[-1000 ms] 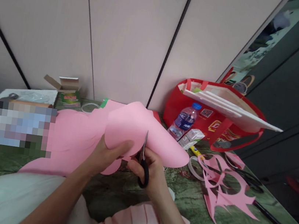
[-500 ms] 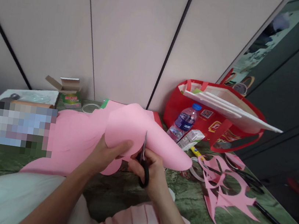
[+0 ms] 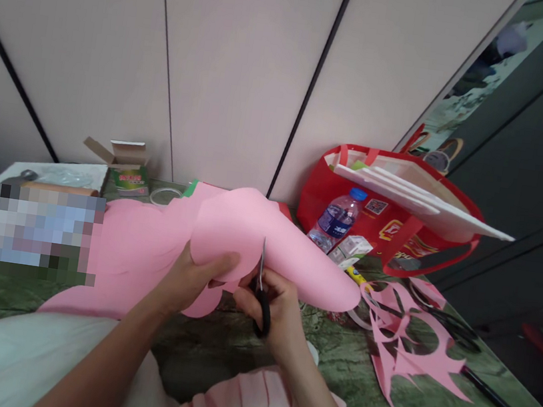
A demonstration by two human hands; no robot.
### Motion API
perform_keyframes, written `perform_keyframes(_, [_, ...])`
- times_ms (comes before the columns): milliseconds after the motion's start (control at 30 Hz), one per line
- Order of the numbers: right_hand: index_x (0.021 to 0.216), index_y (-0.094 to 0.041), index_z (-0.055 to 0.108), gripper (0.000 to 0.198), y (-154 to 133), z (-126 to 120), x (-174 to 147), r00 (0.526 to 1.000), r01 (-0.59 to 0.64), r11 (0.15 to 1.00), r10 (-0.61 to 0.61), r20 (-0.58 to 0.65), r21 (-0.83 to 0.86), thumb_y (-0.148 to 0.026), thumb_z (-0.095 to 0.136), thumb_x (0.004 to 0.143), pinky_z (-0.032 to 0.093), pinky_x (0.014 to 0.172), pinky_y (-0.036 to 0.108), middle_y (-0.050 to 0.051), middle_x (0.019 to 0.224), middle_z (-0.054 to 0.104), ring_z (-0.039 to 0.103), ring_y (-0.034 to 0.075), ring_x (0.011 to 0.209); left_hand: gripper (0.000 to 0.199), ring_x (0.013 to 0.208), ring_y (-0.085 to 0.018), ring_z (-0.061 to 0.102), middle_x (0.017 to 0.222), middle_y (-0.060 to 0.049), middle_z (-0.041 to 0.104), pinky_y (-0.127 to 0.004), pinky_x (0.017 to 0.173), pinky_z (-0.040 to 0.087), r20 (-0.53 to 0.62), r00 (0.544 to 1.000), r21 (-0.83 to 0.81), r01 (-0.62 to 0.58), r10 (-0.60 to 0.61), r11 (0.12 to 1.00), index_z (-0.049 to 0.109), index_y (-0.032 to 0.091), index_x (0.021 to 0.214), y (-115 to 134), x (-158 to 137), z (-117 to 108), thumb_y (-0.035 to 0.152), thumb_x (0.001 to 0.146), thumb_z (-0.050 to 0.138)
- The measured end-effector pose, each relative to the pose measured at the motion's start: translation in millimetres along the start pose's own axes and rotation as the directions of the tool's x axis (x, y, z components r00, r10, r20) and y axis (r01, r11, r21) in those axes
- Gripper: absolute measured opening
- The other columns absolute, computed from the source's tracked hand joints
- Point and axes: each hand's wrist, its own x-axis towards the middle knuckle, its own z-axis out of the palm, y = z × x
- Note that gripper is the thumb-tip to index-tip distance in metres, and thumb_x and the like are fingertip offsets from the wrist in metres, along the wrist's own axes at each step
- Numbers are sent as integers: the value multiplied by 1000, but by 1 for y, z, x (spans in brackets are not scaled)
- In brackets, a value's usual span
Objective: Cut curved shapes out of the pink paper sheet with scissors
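A large sheet of pink paper (image 3: 233, 225) with a rounded edge is pinched in my left hand (image 3: 200, 278), thumb on top. Its right part curls out as a long rounded strip (image 3: 310, 269). My right hand (image 3: 275, 302) grips black-handled scissors (image 3: 262, 310), their blades pointing away from me against the paper's edge, between the rounded piece and the strip. The lower blade is hidden by the paper. More pink paper (image 3: 139, 245) with scalloped edges lies in layers to the left of my left hand.
Pink paper scraps (image 3: 399, 336) lie at the right, near a black rod (image 3: 510, 405). Behind them stand a red bag (image 3: 374, 225) holding white boards, a water bottle (image 3: 334, 219) and a small carton (image 3: 350, 250). A green box (image 3: 128, 177) sits at the back left.
The curled paper strip has swung slightly further right, its tip now close to the scraps. Both hands and the scissors stay almost in the same place.
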Motion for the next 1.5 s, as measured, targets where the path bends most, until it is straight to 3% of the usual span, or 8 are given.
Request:
perform_keyframes(233, [60,-18,55,32,-1,0,0,991,38,995,-50,-123,-91,-37,80,54,26,44,22,-6,49,42,34,9,46,27,53,-10,46,57,4,50,-23,47,41,18,1000,3,-18,18,1000,57,16,71,1,1,0,35,61,74])
perform_keyframes(467, [68,-19,58,34,4,-3,3,995,-74,992,66,81,105,-44,77,58,33,49,24,-4,56,50,41,11,51,27,52,-10,47,58,3,53,-21,44,36,-12,998,50,70,-69,996,58,15,74,4,1,3,31,58,75])
perform_keyframes(800, [69,-19,54,35,7,-3,2,994,-67,989,54,95,134,-41,79,56,31,48,23,-5,58,44,36,10,53,25,52,-11,48,58,2,53,-22,44,37,-19,996,51,83,-82,995,58,14,73,5,0,4,30,59,73])
perform_keyframes(1200, [63,-19,49,35,6,-3,2,995,-63,984,49,88,165,-33,79,56,27,47,23,-6,55,42,33,10,52,24,52,-11,48,57,2,52,-22,44,38,50,998,72,44,-47,996,58,15,69,1,0,0,34,63,72])
perform_keyframes(1500, [62,-20,48,35,10,-2,3,996,-61,980,48,75,187,-35,79,57,31,51,24,-6,54,41,36,10,52,26,48,-8,40,55,3,47,-19,40,31,91,996,84,15,-22,996,52,15,69,0,1,-1,33,65,71])
